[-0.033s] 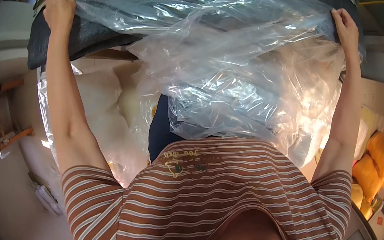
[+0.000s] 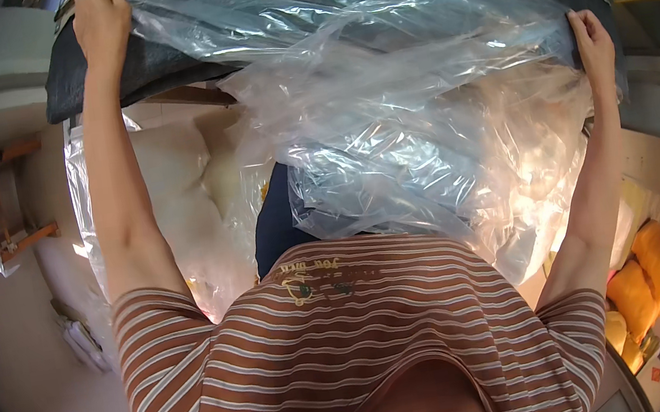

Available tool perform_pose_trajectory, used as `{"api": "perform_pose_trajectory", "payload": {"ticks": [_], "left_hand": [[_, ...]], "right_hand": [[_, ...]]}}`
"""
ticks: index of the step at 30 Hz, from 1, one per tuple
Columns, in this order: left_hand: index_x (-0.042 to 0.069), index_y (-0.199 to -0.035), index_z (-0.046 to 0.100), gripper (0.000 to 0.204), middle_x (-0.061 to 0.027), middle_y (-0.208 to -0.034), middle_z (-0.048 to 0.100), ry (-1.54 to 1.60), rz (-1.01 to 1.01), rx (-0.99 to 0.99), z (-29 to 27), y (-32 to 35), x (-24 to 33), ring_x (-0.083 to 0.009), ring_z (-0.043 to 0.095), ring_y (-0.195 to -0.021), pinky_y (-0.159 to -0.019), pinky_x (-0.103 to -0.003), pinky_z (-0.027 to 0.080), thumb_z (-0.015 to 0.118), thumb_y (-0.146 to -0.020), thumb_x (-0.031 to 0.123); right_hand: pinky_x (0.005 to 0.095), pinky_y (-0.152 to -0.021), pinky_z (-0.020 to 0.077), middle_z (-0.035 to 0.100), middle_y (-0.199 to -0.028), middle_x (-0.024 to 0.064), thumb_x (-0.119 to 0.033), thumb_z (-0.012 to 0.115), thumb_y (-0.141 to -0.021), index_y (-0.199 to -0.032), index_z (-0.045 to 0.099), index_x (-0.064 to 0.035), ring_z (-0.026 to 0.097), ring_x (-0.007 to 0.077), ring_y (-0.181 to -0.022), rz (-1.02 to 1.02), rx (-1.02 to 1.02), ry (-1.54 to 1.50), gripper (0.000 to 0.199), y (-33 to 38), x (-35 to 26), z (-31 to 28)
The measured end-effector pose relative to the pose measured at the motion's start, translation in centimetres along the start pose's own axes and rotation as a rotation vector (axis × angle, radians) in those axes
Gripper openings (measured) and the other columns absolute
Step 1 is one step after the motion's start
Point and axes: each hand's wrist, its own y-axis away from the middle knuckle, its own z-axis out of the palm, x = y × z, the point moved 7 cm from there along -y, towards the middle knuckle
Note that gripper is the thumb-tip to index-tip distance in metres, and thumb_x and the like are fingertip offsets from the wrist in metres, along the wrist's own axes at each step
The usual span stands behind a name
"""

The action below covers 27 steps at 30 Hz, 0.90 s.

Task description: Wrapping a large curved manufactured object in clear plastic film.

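Note:
A large clear plastic sheet (image 2: 404,69) is stretched between my two hands. Its crumpled folds hang over the near edge of a table with a dark cover (image 2: 174,59) and drop down in front of my body. At the far left, my left hand (image 2: 102,27) is closed at the upper left edge of the sheet; its fingertips are partly cut off by the picture's top. On the right, my right hand (image 2: 594,42) pinches the sheet's right edge between thumb and fingers, close to the table's right end.
Pale bulky bundles in clear plastic (image 2: 163,162) stand below the table's edge on the left. A wooden-framed piece of equipment (image 2: 9,200) is farther left on the floor. Orange bags or cloth (image 2: 644,280) lie at the lower right.

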Motion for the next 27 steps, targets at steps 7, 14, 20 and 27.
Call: {"api": "perform_pose_trajectory", "payload": {"ticks": [7, 14, 20, 27], "left_hand": [[0.005, -0.090, 0.058, 0.029, -0.0090, -0.085, 0.058, 0.440, 0.143, -0.340, -1.8, 8.3, 19.2, -0.0258, 0.055, -0.079, -0.075, -0.035, 0.041, 0.072, -0.067, 0.015], [0.005, -0.083, 0.053, 0.015, 0.0056, -0.075, 0.050, 1.256, -0.438, -1.010, -4.3, 8.7, 15.1, -0.0032, 0.046, -0.072, -0.063, -0.018, 0.037, 0.067, -0.077, 0.008], [0.010, -0.098, 0.061, 0.022, 0.0003, -0.086, 0.060, 0.576, -0.093, -0.146, -16.2, -4.0, 5.0, -0.0092, 0.055, -0.078, -0.070, -0.024, 0.042, 0.069, -0.077, 0.015], [0.007, -0.118, 0.053, 0.056, -0.0137, -0.122, 0.051, -0.005, 0.333, 0.010, -11.3, 0.6, 10.1, -0.0273, 0.045, -0.115, -0.093, -0.039, 0.037, 0.074, -0.070, 0.027]], "right_hand": [[0.0200, -0.058, 0.0342, 0.043, -0.065, -0.0034, -0.028, 0.055, -0.089, -0.081, 0.054, -0.0036, 0.037, 0.0049, -0.063, -0.075, 0.177, -0.136, 0.026, 1.2, -0.7, -0.3], [0.0209, -0.067, 0.0386, 0.050, -0.074, -0.0010, -0.024, 0.052, -0.090, -0.089, 0.055, -0.0034, 0.044, 0.0067, -0.072, -0.128, 0.217, -0.245, 0.020, 1.9, 0.1, -1.0], [0.0199, -0.067, 0.0377, 0.049, -0.076, -0.0031, -0.024, 0.051, -0.092, -0.092, 0.056, -0.0023, 0.043, 0.0067, -0.072, -0.135, 0.359, -0.332, 0.022, 2.3, 0.4, -2.2], [0.0161, -0.055, 0.0294, 0.043, -0.072, -0.0060, -0.022, 0.051, -0.093, -0.096, 0.056, -0.0067, 0.036, 0.0020, -0.063, -0.053, 0.325, -0.579, 0.016, 2.5, 1.4, -1.9]]}}
